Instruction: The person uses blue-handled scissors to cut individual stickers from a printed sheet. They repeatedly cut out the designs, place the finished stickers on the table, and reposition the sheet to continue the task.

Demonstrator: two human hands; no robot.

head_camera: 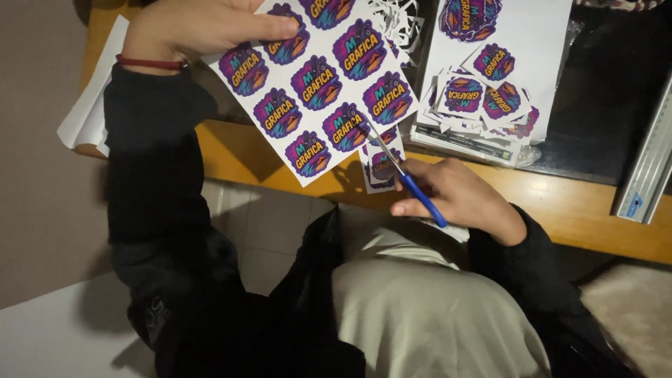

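Head view is looking straight down at someone sitting at a wooden desk, cutting up a sticker sheet. Left hand is pinching the sheet's upper left corner, thumb lying flat on the printed side and the other fingers hidden behind the paper, so it's holding the sheet up over the desk edge. That sheet is hanging tilted, its long axis running from upper left down to lower right, with the bottom corner pointing toward the person's lap. Right hand is gripping scissors by the blue handles, fingers curled tight around them. Scissors are pointing up and to the left, long axis on a diagonal from the hand toward the sheet, and the blade tips are sitting right at the sheet's lower right edge between two stickers. Blades are looking nearly closed, though they're too thin to tell for sure. Just behind the blades a small cut piece is lying on the desk, and further right a pile of cut stickers is resting on a white sheet.
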